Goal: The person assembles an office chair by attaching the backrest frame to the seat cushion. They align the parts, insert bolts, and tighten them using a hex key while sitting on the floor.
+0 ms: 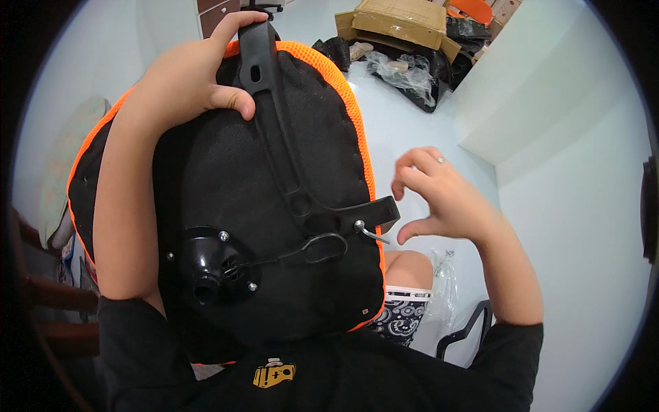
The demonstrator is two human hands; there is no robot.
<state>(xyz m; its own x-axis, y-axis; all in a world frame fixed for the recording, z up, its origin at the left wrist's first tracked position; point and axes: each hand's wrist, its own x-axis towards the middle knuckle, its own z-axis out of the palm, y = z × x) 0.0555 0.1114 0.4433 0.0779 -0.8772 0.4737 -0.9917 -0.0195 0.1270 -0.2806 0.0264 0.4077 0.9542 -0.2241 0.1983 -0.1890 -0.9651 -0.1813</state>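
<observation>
A seat cushion (pixel 206 158), black underneath with an orange mesh edge, lies underside up before me. Across its right part runs a black plastic chair armrest (pixel 278 137), its foot bent toward the right edge. My left hand (pixel 199 75) grips the armrest's far end, fingers over the top and thumb at the side. In the foot sits a silver bolt head with what looks like a hex key (pixel 374 235) angled out to the right. My right hand (pixel 439 196) hovers just right of it, fingers curved and apart from the thumb, holding nothing.
A black metal seat mechanism (pixel 209 264) with bolts is on the cushion's lower left. Another black armrest (pixel 463 334) lies at lower right beside clear plastic wrap (pixel 443 288). An opened cardboard box (pixel 398 24) and plastic bags (pixel 408 75) are at the far right, near a white wall (pixel 570 137).
</observation>
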